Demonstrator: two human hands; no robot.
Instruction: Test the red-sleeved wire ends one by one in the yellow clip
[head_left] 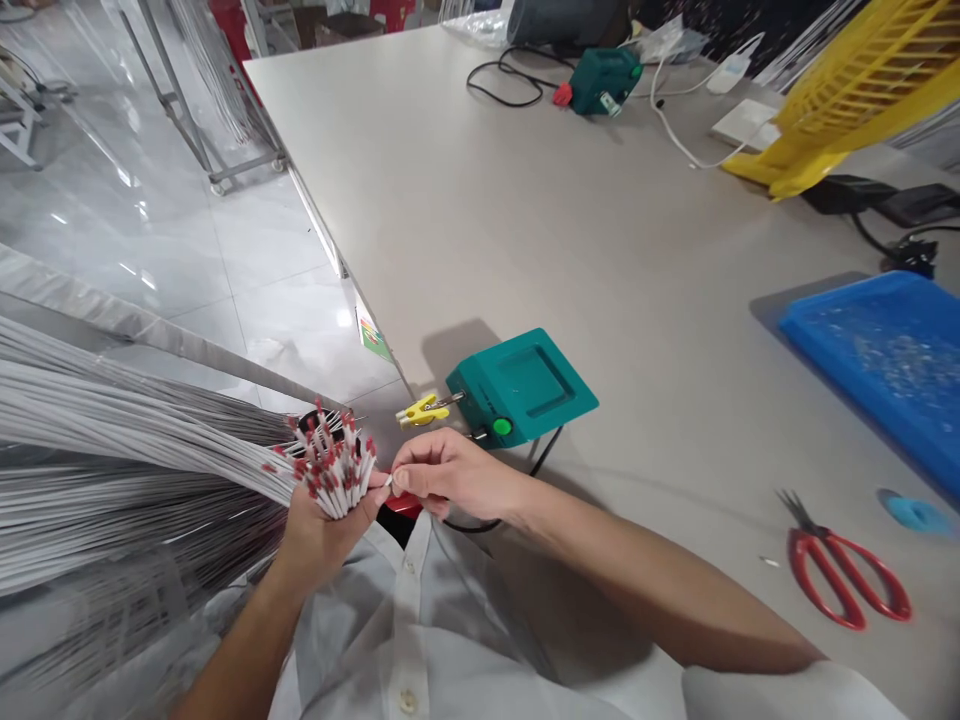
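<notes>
A bundle of white wires [341,485] with red ends stands up out of my left hand [319,535], which is wrapped round it near the tips. My right hand [461,475] pinches the end of a single white wire [388,481] beside the bundle, close to my left thumb. Just beyond my right hand lies a flat green device [525,385] with a round green button. A yellow clip [424,410] is attached to its left side, over the table edge.
Long white wires [150,430] stretch away on the left. Red-handled scissors [840,570], a light-blue ring [919,513] and a blue tray [885,370] of small clear pieces lie on the right. A yellow fan [862,100] and another green device [604,80] are farther back.
</notes>
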